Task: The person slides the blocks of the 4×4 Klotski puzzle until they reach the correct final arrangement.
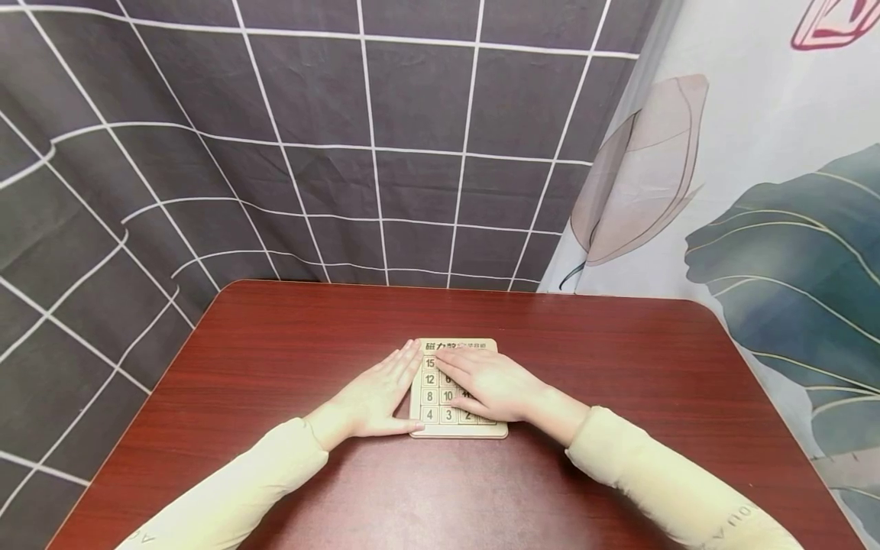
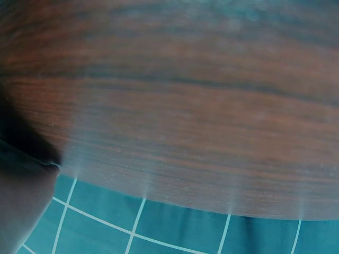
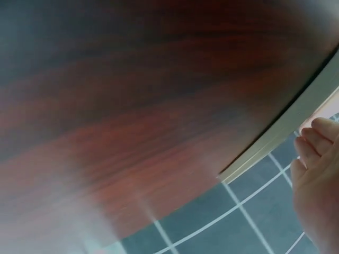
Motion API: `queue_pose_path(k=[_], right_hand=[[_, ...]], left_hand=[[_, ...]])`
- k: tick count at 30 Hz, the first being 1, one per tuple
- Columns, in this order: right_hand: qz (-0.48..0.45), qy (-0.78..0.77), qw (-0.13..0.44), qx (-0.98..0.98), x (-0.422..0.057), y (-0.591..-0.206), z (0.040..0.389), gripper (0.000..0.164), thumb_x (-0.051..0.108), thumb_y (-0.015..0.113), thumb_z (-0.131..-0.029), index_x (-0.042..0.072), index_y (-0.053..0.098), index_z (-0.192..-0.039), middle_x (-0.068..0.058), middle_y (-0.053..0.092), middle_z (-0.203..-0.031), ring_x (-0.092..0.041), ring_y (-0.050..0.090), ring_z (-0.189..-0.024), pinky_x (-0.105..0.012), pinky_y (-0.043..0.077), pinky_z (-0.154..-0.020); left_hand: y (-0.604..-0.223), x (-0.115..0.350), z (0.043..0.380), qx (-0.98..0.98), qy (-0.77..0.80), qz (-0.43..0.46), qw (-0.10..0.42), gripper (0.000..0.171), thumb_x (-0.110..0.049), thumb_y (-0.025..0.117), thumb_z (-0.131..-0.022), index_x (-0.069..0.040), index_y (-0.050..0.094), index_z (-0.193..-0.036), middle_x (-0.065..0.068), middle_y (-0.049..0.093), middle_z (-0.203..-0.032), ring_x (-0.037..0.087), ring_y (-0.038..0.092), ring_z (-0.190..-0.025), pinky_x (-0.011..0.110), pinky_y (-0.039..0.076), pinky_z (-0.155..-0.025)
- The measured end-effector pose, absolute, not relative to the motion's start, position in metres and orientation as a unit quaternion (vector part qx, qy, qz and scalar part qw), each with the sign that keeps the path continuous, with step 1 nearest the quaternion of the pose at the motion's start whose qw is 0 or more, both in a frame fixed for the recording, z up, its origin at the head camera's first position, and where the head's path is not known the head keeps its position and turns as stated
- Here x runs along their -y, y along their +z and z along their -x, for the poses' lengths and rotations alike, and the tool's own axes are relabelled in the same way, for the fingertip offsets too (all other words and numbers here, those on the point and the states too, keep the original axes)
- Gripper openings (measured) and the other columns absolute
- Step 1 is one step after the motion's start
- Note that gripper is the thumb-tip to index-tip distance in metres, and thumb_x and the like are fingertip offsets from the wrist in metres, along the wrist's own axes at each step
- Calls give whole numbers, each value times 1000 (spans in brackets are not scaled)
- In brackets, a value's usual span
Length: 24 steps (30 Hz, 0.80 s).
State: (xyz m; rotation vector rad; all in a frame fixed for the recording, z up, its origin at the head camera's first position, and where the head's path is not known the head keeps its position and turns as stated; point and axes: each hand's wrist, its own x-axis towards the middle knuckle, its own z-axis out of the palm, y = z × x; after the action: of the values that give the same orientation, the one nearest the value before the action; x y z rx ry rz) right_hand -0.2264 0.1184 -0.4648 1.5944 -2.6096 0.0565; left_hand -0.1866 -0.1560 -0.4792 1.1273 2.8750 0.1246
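Observation:
A pale sliding number puzzle [image 1: 457, 431] lies flat on the table, with Chinese lettering along its far edge. Numbered square tiles show in its left columns and near row, among them 15, 12, 8 and 4. My left hand [image 1: 376, 397] rests along the puzzle's left side, fingers straight, thumb at the near left corner. Across the tiles lies my right hand [image 1: 491, 386], fingers extended and hiding much of the upper and right tiles. In the right wrist view, the puzzle's side edge [image 3: 280, 127] runs beside the right hand [image 3: 318, 196]. Only a dark sliver of the left hand [image 2: 24, 206] shows in the left wrist view.
The reddish-brown wooden table [image 1: 309, 321] has rounded far corners. Behind and to the left hangs a dark grey curtain [image 1: 419, 92] with a white grid. A white curtain [image 1: 749, 130] with leaf patterns hangs at the right. Both forearms wear cream sleeves [image 1: 632, 458].

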Motion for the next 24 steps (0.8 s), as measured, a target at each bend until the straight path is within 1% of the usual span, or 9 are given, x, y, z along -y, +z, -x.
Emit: queue_pose_path(k=[6, 11, 20, 24], right_hand=[[-509, 30, 56, 859, -142, -463, 226, 65, 43, 62, -105, 3, 53, -155, -12, 53, -162, -26, 52, -151, -46, 43, -125], [-504, 24, 67, 861, -156, -466, 226, 65, 43, 63, -104, 2, 54, -154, -13, 55, -160, -27, 53, -150, -46, 43, -125], [-513, 8, 73, 855, -153, -472, 228, 65, 43, 62, -104, 1, 54, -154, -13, 54, -161, -27, 53, -150, -46, 43, -126], [-516, 4, 72, 853, -146, -473, 229, 66, 45, 62, -105, 3, 53, -155, -12, 54, -161, -25, 52, -151, -44, 42, -127]], left_hand=[[-481, 156, 187, -931, 35, -361, 30, 111, -68, 61, -96, 10, 21, -165, 28, 14, -176, 39, 18, -165, 46, 25, -135], [-480, 155, 187, -931, 36, -362, 27, 111, -67, 62, -95, 10, 22, -165, 28, 14, -176, 39, 18, -165, 46, 25, -135], [-479, 154, 186, -930, 44, -365, 28, 111, -66, 62, -95, 11, 22, -164, 28, 15, -176, 39, 19, -165, 46, 26, -135], [-478, 155, 186, -930, 44, -364, 28, 111, -66, 62, -95, 10, 22, -164, 28, 14, -176, 39, 18, -165, 46, 26, -135]])
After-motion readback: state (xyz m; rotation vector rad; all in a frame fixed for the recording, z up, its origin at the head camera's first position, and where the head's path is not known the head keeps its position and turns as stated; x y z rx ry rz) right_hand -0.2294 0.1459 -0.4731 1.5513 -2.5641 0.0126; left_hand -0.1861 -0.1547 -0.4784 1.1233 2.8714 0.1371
